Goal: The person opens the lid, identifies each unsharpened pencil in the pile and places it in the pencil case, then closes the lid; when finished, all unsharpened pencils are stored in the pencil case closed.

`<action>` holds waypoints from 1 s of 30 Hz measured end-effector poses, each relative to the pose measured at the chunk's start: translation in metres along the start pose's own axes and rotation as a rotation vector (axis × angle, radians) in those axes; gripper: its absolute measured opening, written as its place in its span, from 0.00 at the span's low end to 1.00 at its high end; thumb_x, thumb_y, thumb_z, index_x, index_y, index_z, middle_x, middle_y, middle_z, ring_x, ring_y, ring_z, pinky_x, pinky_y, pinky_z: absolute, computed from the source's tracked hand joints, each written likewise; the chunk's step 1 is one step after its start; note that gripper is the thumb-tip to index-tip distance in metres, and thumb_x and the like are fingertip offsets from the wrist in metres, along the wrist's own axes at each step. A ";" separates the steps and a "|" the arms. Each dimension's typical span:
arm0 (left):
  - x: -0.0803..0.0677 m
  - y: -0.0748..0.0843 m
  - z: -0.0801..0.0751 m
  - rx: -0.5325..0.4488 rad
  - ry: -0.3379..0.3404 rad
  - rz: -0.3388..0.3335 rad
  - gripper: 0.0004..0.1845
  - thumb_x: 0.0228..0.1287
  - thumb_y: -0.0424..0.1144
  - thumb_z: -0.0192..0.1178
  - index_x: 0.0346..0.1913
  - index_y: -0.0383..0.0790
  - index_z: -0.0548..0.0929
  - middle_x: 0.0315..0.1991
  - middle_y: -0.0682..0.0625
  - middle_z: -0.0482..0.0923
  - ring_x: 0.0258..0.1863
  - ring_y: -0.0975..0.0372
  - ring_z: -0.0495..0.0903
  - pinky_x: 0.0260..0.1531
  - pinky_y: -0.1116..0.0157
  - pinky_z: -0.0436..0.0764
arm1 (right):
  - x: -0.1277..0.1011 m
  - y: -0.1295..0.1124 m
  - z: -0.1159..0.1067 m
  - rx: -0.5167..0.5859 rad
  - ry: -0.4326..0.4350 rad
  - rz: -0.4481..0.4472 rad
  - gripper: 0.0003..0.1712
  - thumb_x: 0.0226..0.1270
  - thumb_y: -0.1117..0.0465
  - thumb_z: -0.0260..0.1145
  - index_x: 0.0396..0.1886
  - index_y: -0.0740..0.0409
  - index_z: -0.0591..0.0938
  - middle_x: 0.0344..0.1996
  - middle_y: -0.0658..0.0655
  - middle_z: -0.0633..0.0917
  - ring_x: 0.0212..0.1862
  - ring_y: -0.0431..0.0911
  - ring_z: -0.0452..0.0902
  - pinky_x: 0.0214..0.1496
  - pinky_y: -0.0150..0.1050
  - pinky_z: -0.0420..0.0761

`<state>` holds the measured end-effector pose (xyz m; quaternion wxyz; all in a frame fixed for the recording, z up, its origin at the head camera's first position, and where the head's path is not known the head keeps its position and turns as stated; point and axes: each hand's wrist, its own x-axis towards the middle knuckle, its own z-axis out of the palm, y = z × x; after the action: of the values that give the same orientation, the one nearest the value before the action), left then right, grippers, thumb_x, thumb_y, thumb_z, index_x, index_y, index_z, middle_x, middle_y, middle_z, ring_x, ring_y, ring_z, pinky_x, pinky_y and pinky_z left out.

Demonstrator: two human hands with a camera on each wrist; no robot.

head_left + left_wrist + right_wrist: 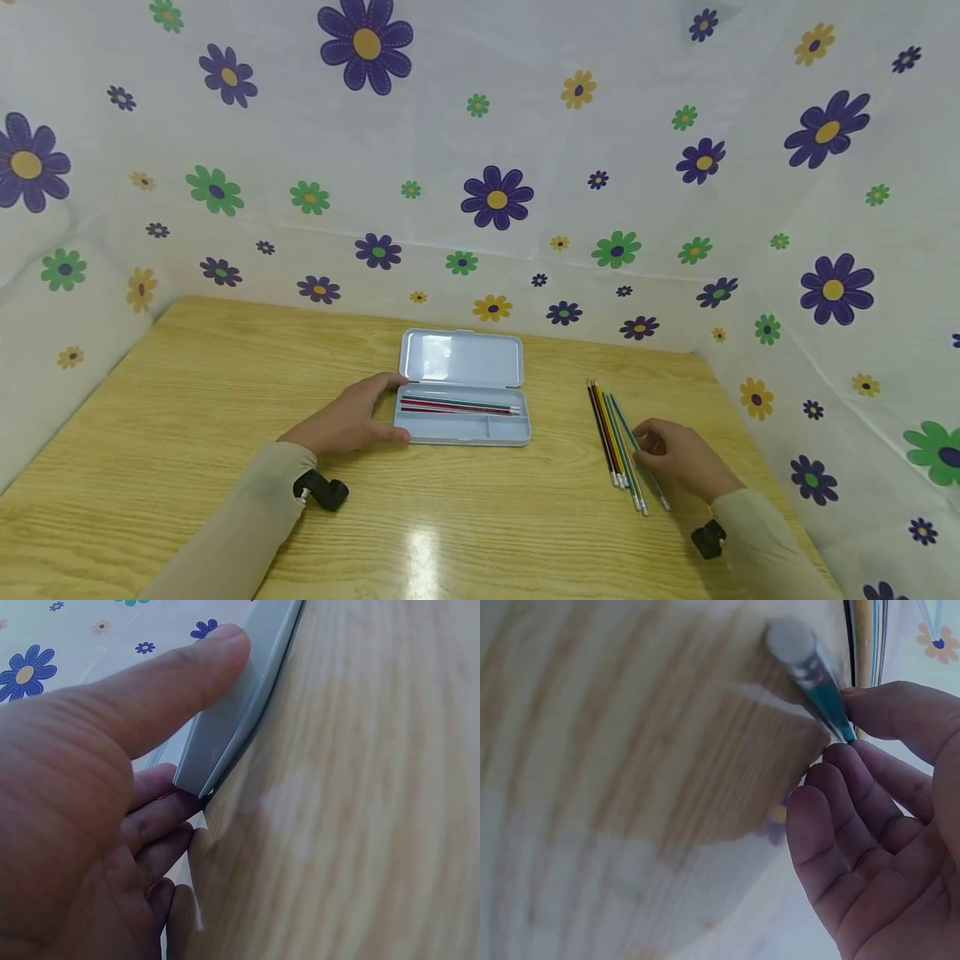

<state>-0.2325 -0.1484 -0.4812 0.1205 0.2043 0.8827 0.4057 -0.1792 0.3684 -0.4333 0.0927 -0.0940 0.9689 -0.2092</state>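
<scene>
Pencil case point(442, 429) lies on the wooden counter point(525, 517), a flat base that keeps everything within our reach. We see its lid point(487, 358) laid back beyond the tray, which leaves the compartments exposed. At the case's left end our left hand point(352, 421) is spread wide, its grip taking that end between thumb and fingers, likely so the case does not skid. Well to the right of the case, our right hand point(678, 454) has a nearly closed grip, pinching one green pencil point(825, 697) near mid-length; we cannot tell whether it is off the counter. Other loose pencils point(613, 442) lie between that hand and the case, roughly side by side, eraser ends towards us, probably making single ones easy to take. Inside the case we find a few stored pencils point(457, 406) lengthwise in the far compartment, presumably because it suits their length.
</scene>
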 end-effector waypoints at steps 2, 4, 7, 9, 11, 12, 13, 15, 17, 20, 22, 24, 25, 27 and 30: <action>0.000 0.000 0.000 -0.001 0.000 0.002 0.53 0.52 0.64 0.77 0.76 0.45 0.66 0.78 0.44 0.63 0.79 0.46 0.57 0.77 0.42 0.57 | -0.002 0.000 0.000 -0.014 0.005 0.007 0.14 0.70 0.60 0.71 0.51 0.60 0.83 0.35 0.48 0.84 0.38 0.41 0.78 0.41 0.43 0.82; 0.000 0.000 0.001 -0.003 0.002 0.005 0.53 0.52 0.64 0.77 0.76 0.45 0.66 0.78 0.44 0.63 0.79 0.46 0.58 0.77 0.42 0.57 | -0.004 -0.001 0.000 -0.016 -0.002 0.014 0.14 0.70 0.60 0.71 0.51 0.61 0.83 0.35 0.48 0.83 0.38 0.41 0.78 0.40 0.42 0.82; -0.001 0.000 0.001 -0.001 0.004 0.010 0.53 0.52 0.64 0.76 0.76 0.44 0.66 0.77 0.44 0.63 0.79 0.45 0.58 0.77 0.41 0.57 | -0.007 -0.004 -0.001 -0.001 -0.021 0.029 0.16 0.69 0.60 0.72 0.52 0.61 0.82 0.35 0.49 0.83 0.38 0.42 0.79 0.41 0.43 0.82; -0.001 0.000 0.001 0.001 0.004 0.007 0.52 0.53 0.63 0.76 0.76 0.44 0.66 0.77 0.44 0.63 0.79 0.45 0.58 0.77 0.41 0.57 | -0.010 -0.005 -0.003 0.013 -0.040 0.034 0.17 0.69 0.60 0.72 0.53 0.62 0.82 0.36 0.49 0.83 0.39 0.43 0.79 0.41 0.43 0.82; -0.001 0.000 0.001 0.004 0.004 0.006 0.52 0.53 0.63 0.76 0.76 0.44 0.66 0.77 0.43 0.63 0.79 0.45 0.58 0.77 0.41 0.57 | -0.012 -0.006 -0.005 0.023 -0.051 0.045 0.18 0.69 0.61 0.71 0.54 0.63 0.81 0.37 0.50 0.83 0.40 0.43 0.79 0.41 0.44 0.83; -0.001 0.000 0.001 0.005 0.004 0.006 0.52 0.53 0.62 0.76 0.76 0.44 0.66 0.77 0.43 0.63 0.79 0.45 0.58 0.77 0.41 0.57 | -0.013 -0.006 -0.005 0.026 -0.055 0.047 0.18 0.69 0.62 0.71 0.55 0.64 0.81 0.37 0.51 0.84 0.40 0.44 0.79 0.41 0.44 0.83; -0.001 0.000 0.001 0.006 0.005 0.006 0.52 0.54 0.62 0.76 0.76 0.44 0.66 0.77 0.44 0.63 0.79 0.45 0.58 0.77 0.41 0.57 | -0.014 -0.006 -0.006 0.027 -0.056 0.054 0.17 0.69 0.62 0.71 0.55 0.64 0.81 0.37 0.51 0.84 0.41 0.44 0.80 0.41 0.44 0.83; -0.001 0.001 0.001 0.006 0.005 0.007 0.51 0.54 0.61 0.76 0.76 0.44 0.66 0.77 0.44 0.63 0.79 0.45 0.58 0.77 0.41 0.57 | -0.014 -0.006 -0.006 0.025 -0.055 0.071 0.17 0.69 0.64 0.70 0.55 0.64 0.81 0.37 0.51 0.84 0.41 0.45 0.80 0.41 0.44 0.84; -0.001 0.001 0.001 0.009 0.007 0.011 0.51 0.54 0.62 0.76 0.76 0.43 0.66 0.77 0.43 0.64 0.78 0.45 0.58 0.77 0.41 0.58 | -0.015 -0.006 -0.005 0.023 -0.048 0.082 0.16 0.69 0.66 0.70 0.54 0.64 0.81 0.37 0.52 0.84 0.41 0.46 0.81 0.41 0.44 0.84; -0.002 0.001 0.000 0.011 0.007 0.010 0.52 0.54 0.62 0.76 0.76 0.43 0.66 0.77 0.43 0.63 0.78 0.45 0.58 0.77 0.41 0.58 | -0.016 -0.006 -0.004 0.025 -0.035 0.091 0.15 0.69 0.67 0.70 0.53 0.65 0.81 0.37 0.52 0.84 0.41 0.46 0.81 0.39 0.43 0.84; -0.002 0.001 0.000 0.015 0.006 0.011 0.52 0.53 0.63 0.76 0.77 0.43 0.66 0.77 0.43 0.63 0.78 0.45 0.58 0.77 0.41 0.58 | -0.016 -0.007 -0.003 0.030 -0.023 0.092 0.14 0.69 0.68 0.69 0.53 0.65 0.82 0.37 0.53 0.84 0.41 0.46 0.81 0.39 0.43 0.84; -0.002 0.001 0.000 0.018 0.005 0.003 0.53 0.53 0.63 0.76 0.77 0.44 0.65 0.78 0.43 0.63 0.79 0.45 0.58 0.77 0.42 0.58 | -0.016 -0.007 -0.002 0.027 -0.012 0.095 0.14 0.69 0.68 0.69 0.53 0.66 0.82 0.37 0.53 0.84 0.41 0.46 0.81 0.38 0.43 0.84; -0.002 0.000 0.000 0.018 0.005 0.006 0.53 0.53 0.63 0.76 0.77 0.44 0.65 0.78 0.43 0.63 0.79 0.45 0.58 0.77 0.41 0.58 | -0.016 -0.007 -0.001 0.021 -0.008 0.098 0.14 0.69 0.68 0.69 0.53 0.66 0.81 0.37 0.53 0.84 0.40 0.46 0.81 0.38 0.43 0.84; -0.001 0.000 0.000 0.020 0.004 0.008 0.53 0.53 0.64 0.76 0.77 0.44 0.65 0.78 0.43 0.62 0.79 0.45 0.58 0.77 0.41 0.58 | -0.016 -0.006 -0.001 0.008 0.003 0.112 0.14 0.69 0.68 0.68 0.52 0.66 0.82 0.38 0.53 0.85 0.40 0.46 0.81 0.39 0.43 0.85; -0.001 0.000 0.000 0.011 0.004 0.007 0.53 0.52 0.63 0.76 0.77 0.44 0.66 0.78 0.43 0.63 0.79 0.45 0.58 0.77 0.41 0.58 | -0.016 -0.005 0.000 -0.019 0.017 0.127 0.13 0.69 0.68 0.68 0.52 0.66 0.82 0.38 0.52 0.85 0.40 0.45 0.81 0.39 0.45 0.84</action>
<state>-0.2317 -0.1492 -0.4812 0.1163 0.2075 0.8844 0.4017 -0.1628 0.3677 -0.4295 0.0967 -0.0314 0.9756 -0.1946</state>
